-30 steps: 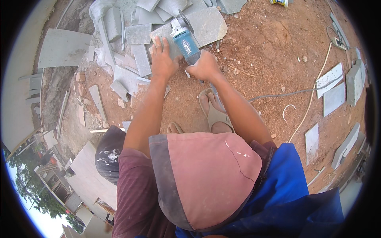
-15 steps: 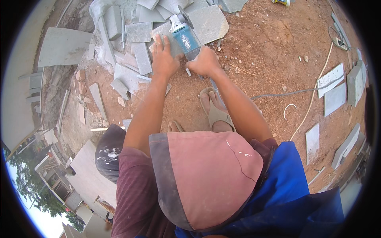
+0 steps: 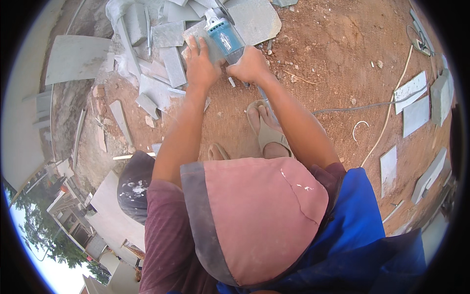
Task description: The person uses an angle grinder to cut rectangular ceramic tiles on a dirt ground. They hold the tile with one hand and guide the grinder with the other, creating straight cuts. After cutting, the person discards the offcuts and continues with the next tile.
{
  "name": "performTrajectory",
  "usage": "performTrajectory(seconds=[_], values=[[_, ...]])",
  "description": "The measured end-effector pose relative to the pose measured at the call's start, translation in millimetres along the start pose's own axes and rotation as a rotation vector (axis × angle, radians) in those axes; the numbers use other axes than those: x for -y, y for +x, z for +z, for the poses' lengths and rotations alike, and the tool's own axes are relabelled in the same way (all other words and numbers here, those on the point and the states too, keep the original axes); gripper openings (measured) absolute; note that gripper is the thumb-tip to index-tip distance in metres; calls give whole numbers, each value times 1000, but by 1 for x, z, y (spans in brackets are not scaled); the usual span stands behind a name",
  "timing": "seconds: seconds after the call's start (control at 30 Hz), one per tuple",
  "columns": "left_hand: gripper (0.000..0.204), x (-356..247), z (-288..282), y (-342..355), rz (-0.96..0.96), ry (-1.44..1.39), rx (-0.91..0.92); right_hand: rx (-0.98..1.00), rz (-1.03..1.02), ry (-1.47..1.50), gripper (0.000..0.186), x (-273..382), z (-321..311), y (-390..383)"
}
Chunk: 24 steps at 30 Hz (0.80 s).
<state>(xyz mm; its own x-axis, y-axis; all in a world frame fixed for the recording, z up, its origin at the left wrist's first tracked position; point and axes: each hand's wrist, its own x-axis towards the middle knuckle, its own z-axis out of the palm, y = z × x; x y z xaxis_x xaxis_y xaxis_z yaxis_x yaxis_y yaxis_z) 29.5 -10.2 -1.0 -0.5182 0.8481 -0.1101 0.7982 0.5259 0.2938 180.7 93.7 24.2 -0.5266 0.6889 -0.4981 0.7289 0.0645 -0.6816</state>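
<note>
My right hand (image 3: pixel 249 63) is closed around the rear body of a blue angle grinder (image 3: pixel 227 39). The grinder's disc (image 3: pixel 225 11) is at the far end, over grey stone. Just left of the tool, my left hand (image 3: pixel 201 68) lies with fingers stretched out and apart on a small grey stone tile (image 3: pixel 199 30). Its thumb points toward the grinder near the tile's close edge. A larger grey slab (image 3: pixel 257 22) with a broken corner lies beyond the disc. Where the disc meets the stone is hard to make out.
Cut stone pieces (image 3: pixel 169 34) are heaped at the far left beside crumpled clear plastic (image 3: pixel 117 12). A grey cable (image 3: pixel 352 107) runs right across the reddish soil toward a socket block (image 3: pixel 421 47). Loose tiles (image 3: pixel 416 116) lie at the right. My sandalled foot (image 3: pixel 267 130) is below the grinder.
The whole view has shifted slightly, so the stones, the tool and both hands sit a little higher. Hands and grinder keep nearly the same places relative to the tile.
</note>
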Motion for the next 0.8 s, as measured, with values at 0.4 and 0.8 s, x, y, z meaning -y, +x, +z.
performTrajectory(seconds=[0.4,0.8], values=[[108,-1,0,6,-19,78,25,36,26,-41,56,-1,2,4],[125,-7,-21,28,-35,224,171,-65,-48,-2,53,-4,4,13]])
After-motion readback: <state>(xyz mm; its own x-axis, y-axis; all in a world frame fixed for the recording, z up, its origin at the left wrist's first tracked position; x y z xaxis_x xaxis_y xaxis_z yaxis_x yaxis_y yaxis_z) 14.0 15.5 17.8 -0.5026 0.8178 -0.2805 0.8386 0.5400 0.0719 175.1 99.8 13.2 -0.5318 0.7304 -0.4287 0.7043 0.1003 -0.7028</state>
